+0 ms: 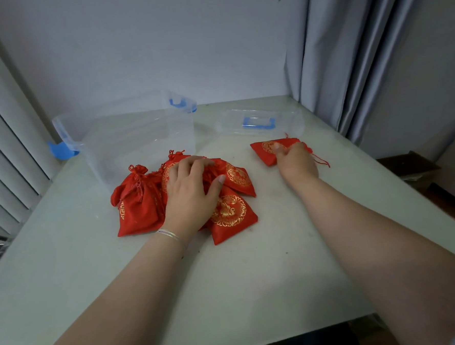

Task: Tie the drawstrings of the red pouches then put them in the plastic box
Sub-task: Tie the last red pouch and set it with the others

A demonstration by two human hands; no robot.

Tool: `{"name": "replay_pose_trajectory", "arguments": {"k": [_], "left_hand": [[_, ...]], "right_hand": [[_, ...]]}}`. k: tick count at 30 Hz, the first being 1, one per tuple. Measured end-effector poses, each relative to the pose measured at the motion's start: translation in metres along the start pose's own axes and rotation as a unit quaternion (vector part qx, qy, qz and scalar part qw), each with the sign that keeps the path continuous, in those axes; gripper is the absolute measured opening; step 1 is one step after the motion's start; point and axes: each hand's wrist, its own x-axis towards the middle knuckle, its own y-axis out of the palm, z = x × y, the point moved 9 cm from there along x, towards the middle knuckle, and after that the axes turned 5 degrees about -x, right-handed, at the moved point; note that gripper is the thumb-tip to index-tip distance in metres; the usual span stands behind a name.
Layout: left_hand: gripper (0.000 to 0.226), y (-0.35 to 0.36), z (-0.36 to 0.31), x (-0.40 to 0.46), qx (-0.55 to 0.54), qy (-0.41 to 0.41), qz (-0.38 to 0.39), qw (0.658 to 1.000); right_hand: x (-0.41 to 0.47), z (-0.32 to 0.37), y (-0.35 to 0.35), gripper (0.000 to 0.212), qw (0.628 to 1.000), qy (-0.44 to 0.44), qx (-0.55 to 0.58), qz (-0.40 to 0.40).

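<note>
Left hand (189, 190): centre of the frame, fingers spread and lying flat on a pile of red pouches (185, 196).
Right hand (296, 162): right of centre, fingers curled round one pouch (269, 149) that lies apart from the pile; red drawstrings (321, 160) trail loose beside it.
Bracelet (171, 235): thin, silver, on the left wrist.
Box (136, 135): clear plastic, blue latches, open, just behind the pile, upper left.
Lid (258, 123): clear, blue handle, flat behind the single pouch.
Table (227, 279): pale, holding everything.
Curtain (347, 58): grey, upper right.
</note>
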Motion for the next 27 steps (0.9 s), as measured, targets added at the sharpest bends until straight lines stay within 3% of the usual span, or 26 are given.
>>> {"name": "replay_pose_trajectory", "arguments": {"k": [2, 5, 9, 13, 16, 19, 22, 25, 27], "left_hand": [[0.046, 0.000, 0.000, 0.000, -0.002, 0.002, -0.004, 1.000], [0.044, 0.002, -0.001, 0.000, 0.004, 0.007, -0.002, 1.000], [0.028, 0.002, 0.000, 0.002, 0.003, 0.005, -0.009, 1.000], [0.027, -0.003, -0.006, 0.001, 0.003, 0.021, -0.019, 1.000], [0.024, -0.005, -0.008, 0.000, -0.001, 0.028, -0.025, 0.999], [0.027, -0.006, -0.009, 0.000, -0.023, 0.026, -0.031, 0.999], [0.023, -0.013, -0.009, 0.003, -0.074, 0.023, -0.048, 0.996], [0.026, -0.023, -0.009, 0.002, -0.131, 0.000, -0.063, 0.989], [0.036, -0.022, -0.007, 0.001, -0.173, -0.059, -0.036, 0.982]], "right_hand": [[0.007, -0.016, -0.013, 0.066, 0.994, 0.081, -0.049, -0.045], [0.013, -0.037, -0.013, 0.072, 0.980, 0.173, -0.097, -0.010], [0.017, -0.037, -0.008, 0.065, 0.978, 0.174, -0.112, 0.000], [0.019, -0.027, -0.004, 0.040, 0.985, 0.137, -0.106, 0.012], [0.021, -0.013, -0.002, 0.027, 0.995, 0.084, 0.055, -0.009], [0.010, 0.014, -0.013, 0.007, 0.973, 0.008, 0.227, -0.045], [-0.011, 0.043, -0.030, 0.012, 0.940, -0.043, 0.332, -0.061], [-0.035, 0.068, -0.048, 0.020, 0.903, -0.081, 0.422, -0.022], [-0.050, 0.082, -0.053, 0.016, 0.883, -0.089, 0.460, 0.033]]}}
